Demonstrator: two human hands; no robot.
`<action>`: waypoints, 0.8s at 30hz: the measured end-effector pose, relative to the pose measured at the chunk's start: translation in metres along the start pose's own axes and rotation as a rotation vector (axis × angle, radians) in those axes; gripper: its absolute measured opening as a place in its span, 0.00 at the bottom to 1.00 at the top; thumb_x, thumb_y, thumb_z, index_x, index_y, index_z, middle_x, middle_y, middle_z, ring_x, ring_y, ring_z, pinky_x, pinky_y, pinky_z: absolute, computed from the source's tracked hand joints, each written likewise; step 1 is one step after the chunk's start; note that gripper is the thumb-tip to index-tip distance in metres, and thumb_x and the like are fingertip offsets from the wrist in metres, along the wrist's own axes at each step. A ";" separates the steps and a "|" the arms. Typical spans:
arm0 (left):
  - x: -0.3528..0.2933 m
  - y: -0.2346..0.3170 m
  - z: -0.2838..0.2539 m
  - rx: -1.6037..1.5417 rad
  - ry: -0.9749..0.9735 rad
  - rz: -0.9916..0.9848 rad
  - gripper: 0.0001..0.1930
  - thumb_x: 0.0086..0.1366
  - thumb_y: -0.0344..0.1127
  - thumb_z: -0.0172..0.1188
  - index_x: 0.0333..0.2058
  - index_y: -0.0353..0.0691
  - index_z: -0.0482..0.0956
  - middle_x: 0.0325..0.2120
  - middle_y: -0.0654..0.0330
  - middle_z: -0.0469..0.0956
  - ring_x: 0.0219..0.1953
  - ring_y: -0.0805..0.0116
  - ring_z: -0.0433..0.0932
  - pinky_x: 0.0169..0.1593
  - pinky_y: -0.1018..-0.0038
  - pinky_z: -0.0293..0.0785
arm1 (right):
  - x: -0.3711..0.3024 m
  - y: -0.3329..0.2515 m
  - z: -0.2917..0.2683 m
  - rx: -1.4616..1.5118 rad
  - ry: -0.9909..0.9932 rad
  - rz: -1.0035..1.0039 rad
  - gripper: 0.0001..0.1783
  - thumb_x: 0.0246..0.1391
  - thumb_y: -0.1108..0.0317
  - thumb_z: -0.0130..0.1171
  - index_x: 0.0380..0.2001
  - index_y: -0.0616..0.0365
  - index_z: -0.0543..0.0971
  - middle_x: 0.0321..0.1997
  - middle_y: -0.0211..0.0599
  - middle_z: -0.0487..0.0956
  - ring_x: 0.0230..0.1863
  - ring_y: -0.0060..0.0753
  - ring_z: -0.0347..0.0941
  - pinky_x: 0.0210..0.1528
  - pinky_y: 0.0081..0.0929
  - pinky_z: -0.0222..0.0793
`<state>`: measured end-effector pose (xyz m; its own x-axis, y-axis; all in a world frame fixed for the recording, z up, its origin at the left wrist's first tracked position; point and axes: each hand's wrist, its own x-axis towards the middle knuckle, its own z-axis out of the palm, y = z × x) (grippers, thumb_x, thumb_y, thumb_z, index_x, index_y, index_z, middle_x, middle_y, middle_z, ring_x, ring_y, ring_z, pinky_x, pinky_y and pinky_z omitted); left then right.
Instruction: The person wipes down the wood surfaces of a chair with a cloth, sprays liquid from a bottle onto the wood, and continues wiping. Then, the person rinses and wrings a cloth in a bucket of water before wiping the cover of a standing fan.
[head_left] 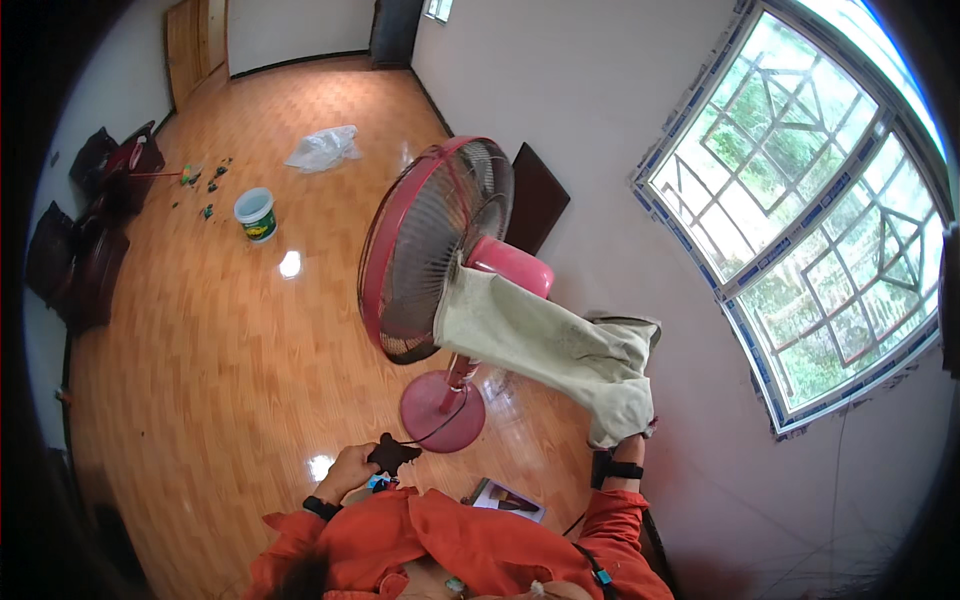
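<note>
A red standing fan [437,250] with a wire cage, a round base [443,412] and a red motor housing [512,266] stands before me. A pale green cloth [545,330] stretches from the back of the cage to my right hand [630,447]. That hand grips the cloth's near end, and its folds hide most of the fingers. My left hand [348,470], low and left of the base, is closed on a dark brown, limp piece that looks like a cloth [393,455]. A black cord [440,428] runs from the fan down to this dark piece.
A white and green bucket [256,214], a crumpled plastic sheet [324,148] and small scattered bits [213,185] lie on the wood-look floor. Dark red chairs [85,255] line the left wall. A dark board [538,200] leans by the right wall, below a barred window [800,190].
</note>
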<state>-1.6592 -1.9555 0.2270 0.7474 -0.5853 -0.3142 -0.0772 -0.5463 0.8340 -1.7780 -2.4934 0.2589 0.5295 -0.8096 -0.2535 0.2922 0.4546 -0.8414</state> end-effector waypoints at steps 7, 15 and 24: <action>-0.010 0.000 -0.002 -0.145 -0.008 -0.029 0.15 0.49 0.26 0.55 0.38 0.32 0.76 0.24 0.57 0.78 0.29 0.73 0.74 0.36 0.75 0.70 | -0.023 -0.044 0.133 0.082 -0.281 -0.126 0.16 0.52 0.59 0.52 0.39 0.57 0.78 0.41 0.47 0.79 0.43 0.40 0.75 0.47 0.34 0.70; -0.012 -0.016 -0.021 -0.083 -0.009 0.051 0.16 0.51 0.25 0.54 0.41 0.32 0.75 0.25 0.59 0.77 0.30 0.74 0.72 0.37 0.76 0.70 | -0.103 -0.143 0.369 0.173 -0.696 -0.356 0.15 0.53 0.60 0.51 0.38 0.56 0.79 0.40 0.45 0.79 0.42 0.39 0.75 0.47 0.33 0.70; -0.024 -0.014 -0.076 -0.355 0.131 0.081 0.12 0.52 0.23 0.51 0.36 0.30 0.76 0.23 0.61 0.77 0.28 0.72 0.75 0.34 0.76 0.71 | -0.243 -0.090 0.629 0.466 -1.278 -0.061 0.14 0.54 0.61 0.50 0.37 0.56 0.79 0.39 0.43 0.79 0.42 0.38 0.76 0.47 0.33 0.70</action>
<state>-1.6262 -1.8882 0.2570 0.8281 -0.5239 -0.1995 0.0765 -0.2470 0.9660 -1.4321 -2.1044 0.6967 0.7934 -0.0419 0.6073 0.4459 0.7192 -0.5329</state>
